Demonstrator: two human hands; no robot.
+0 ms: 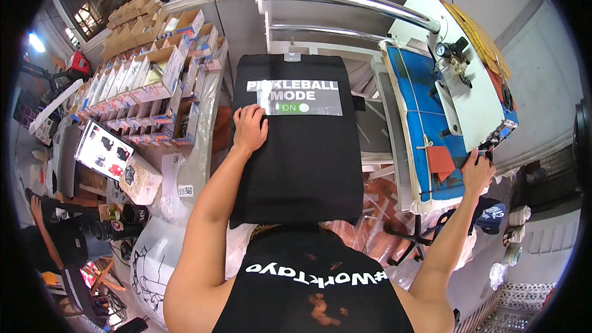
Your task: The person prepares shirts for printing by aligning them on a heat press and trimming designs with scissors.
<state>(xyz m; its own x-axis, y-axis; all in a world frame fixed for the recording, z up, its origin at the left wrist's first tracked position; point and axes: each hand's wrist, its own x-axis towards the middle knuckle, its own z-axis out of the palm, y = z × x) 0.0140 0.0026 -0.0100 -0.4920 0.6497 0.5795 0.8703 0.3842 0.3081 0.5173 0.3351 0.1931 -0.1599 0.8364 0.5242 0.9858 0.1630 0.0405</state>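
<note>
A black garment lies spread on a platen in front of me. Near its top is a transfer sheet with white lettering and a small green graphic. My left hand rests on the cloth, fingers spread and slightly bent at the sheet's lower-left corner. At right, the white upper plate of a heat press, with gauge and chrome arms, sits swung aside over a blue pad. My right hand is closed on a dark handle at that plate's front edge, partly hidden by the fingers. An orange square lies beside it.
At left are stacked cardboard trays of packets, a lit tablet and plastic sheeting. A co-worker's arm shows at the far lower left. A chair base and scraps lie on the tiled floor below, right of the platen.
</note>
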